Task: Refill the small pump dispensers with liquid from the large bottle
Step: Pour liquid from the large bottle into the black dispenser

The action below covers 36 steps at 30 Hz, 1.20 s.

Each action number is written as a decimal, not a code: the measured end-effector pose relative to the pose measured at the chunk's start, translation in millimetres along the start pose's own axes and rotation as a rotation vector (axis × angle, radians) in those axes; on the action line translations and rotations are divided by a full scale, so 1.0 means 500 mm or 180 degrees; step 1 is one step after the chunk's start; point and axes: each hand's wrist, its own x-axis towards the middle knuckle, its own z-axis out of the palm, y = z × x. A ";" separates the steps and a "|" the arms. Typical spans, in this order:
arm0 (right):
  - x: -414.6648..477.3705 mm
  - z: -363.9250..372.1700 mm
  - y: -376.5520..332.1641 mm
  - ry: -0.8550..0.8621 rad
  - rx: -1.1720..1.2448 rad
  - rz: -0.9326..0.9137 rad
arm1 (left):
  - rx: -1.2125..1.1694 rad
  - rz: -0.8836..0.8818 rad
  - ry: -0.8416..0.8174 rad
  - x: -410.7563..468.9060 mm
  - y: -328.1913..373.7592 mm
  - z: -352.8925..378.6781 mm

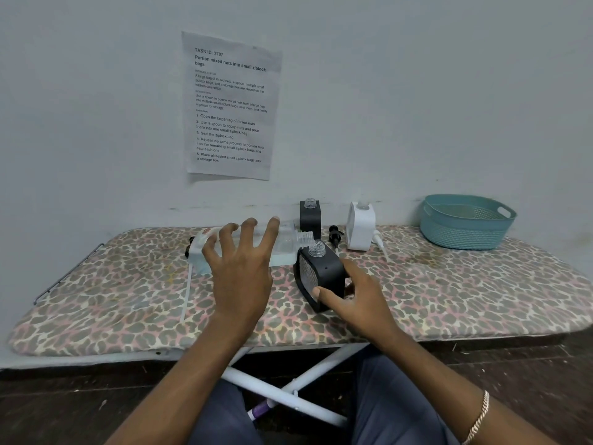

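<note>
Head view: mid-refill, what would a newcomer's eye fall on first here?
The left hand holds the large clear plastic bottle tipped on its side at centre, its mouth at the open neck of the tilted black square dispenser gripped by the right hand. Next, the leopard-print board beneath them, the printed paper sheet on the wall above, and the teal plastic basket at far right.

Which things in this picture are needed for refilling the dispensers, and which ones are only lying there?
For the job: large bottle, gripped by the left hand; near black dispenser, held by the right hand; far black dispenser; white dispenser; black pump head.

Just lying about: teal basket; paper sheet on the wall.
</note>
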 end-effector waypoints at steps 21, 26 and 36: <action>0.001 0.000 0.006 0.0020 0.0092 -0.0054 | 0.0010 0.0013 0.0047 -0.001 0.001 -0.002; 0.001 -0.001 0.003 0.0019 0.0101 -0.0068 | -0.0001 0.0009 0.0022 0.000 0.001 -0.002; 0.001 -0.002 0.000 0.0043 0.0084 -0.0078 | 0.0002 0.0009 0.0012 0.000 0.003 -0.003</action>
